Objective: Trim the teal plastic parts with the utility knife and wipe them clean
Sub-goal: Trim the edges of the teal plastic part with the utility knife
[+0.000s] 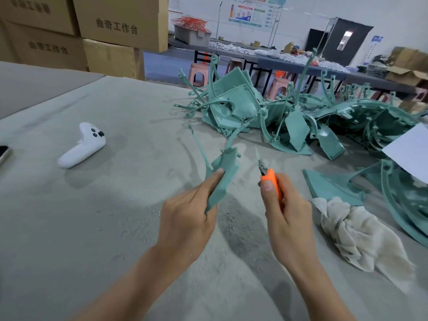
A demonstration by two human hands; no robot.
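Observation:
My left hand [187, 214] grips a teal plastic part [225, 172] by its lower end and holds it up above the table; thin curved runners stick out of its top. My right hand [287, 218] grips an orange utility knife [271, 181] with the blade pointing up and away, a short gap to the right of the part. The blade does not touch the plastic. A crumpled off-white rag [354, 230] lies on the table to the right of my right hand.
A large heap of teal parts [254, 110] fills the far middle and right of the grey cloth-covered table [92, 228]. A flat teal piece [328, 184] lies by the rag. A white controller [83, 144] lies at left. Cardboard boxes [115, 26] stand behind.

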